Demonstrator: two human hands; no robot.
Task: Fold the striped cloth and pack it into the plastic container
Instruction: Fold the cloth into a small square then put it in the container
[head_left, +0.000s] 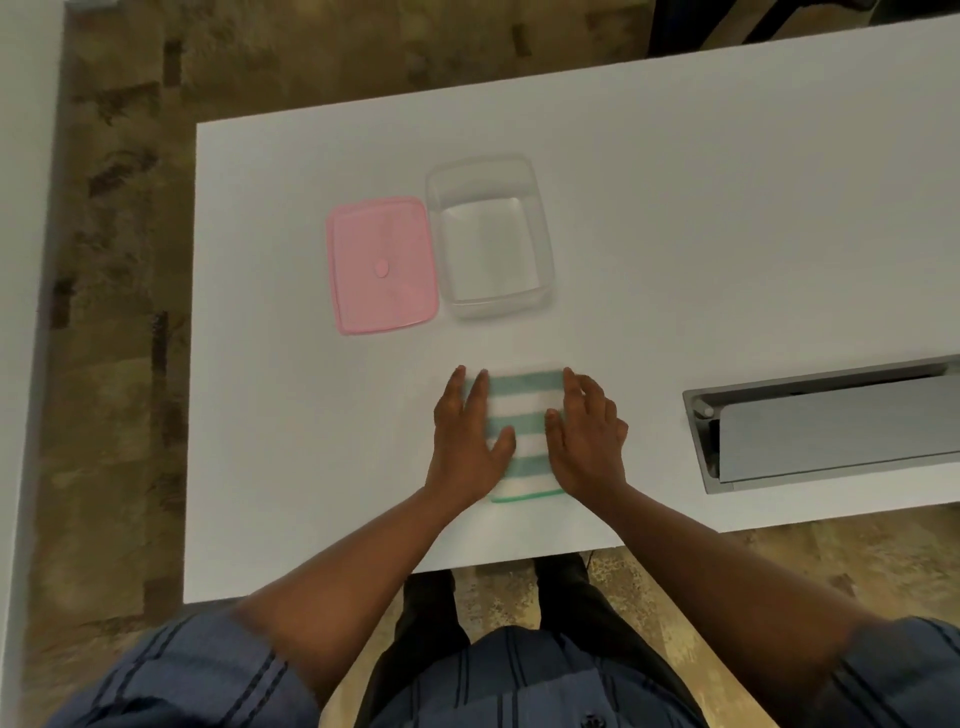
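The striped cloth (525, 415), teal and white, lies folded into a small rectangle on the white table (675, 218) near its front edge. My left hand (467, 436) lies flat on the cloth's left side with fingers spread. My right hand (587, 431) rests flat on its right side, thumb on the fabric. Neither hand is closed around the cloth. The clear plastic container (491, 236) stands open and empty beyond the cloth. Its pink lid (382, 265) lies flat on the table just left of it.
A grey metal cable tray (826, 431) is recessed in the table at the right. Patterned carpet (119, 260) lies left of and beyond the table. My legs show below the front edge.
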